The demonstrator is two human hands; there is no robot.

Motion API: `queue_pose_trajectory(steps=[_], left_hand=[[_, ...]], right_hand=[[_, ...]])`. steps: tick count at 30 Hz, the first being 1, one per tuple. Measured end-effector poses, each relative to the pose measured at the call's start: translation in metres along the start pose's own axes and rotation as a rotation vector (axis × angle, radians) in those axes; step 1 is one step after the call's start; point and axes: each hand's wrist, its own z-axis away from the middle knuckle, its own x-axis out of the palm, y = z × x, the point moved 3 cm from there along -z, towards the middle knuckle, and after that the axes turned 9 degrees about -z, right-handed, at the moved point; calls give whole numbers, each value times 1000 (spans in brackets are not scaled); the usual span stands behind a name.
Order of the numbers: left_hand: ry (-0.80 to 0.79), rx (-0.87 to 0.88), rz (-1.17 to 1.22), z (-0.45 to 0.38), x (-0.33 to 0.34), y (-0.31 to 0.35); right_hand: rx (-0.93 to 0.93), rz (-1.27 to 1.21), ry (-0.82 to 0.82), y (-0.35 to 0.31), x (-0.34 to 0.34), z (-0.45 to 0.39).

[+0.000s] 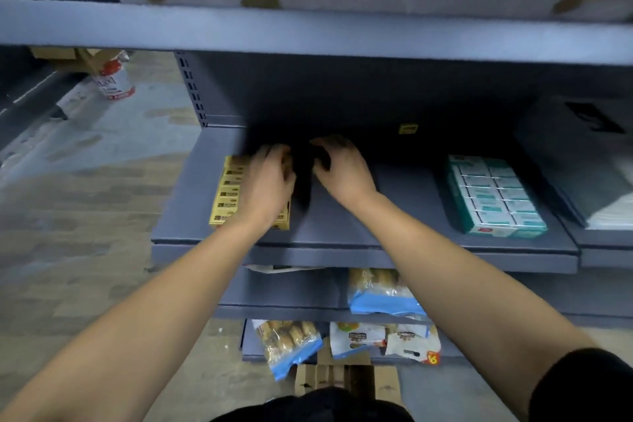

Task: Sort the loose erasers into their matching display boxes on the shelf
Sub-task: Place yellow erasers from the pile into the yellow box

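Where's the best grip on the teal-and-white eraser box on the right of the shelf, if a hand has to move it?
Take the teal-and-white eraser box by its two long side walls near the front end, coming from the shelf's open front edge. It lies flat with its long axis running front to back, the top is open and full of erasers, and bare shelf shows on both sides. Probably the right hand, which is nearer.

Snack bags (383, 291) on lower shelves, cardboard box (346, 378) (open) on floor
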Motion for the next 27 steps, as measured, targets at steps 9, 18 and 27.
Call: queue_pose_trajectory(steps=[9,18,27], left_hand=[[-102,197,46,-14,50,78],[-100,240,34,-29,75,89],[-74,228,21,-35,83,83]], right_hand=[[118,115,132,68,-57,28],[203,275,147,125,-57,-6],[361,260,207,164,-62,-52]])
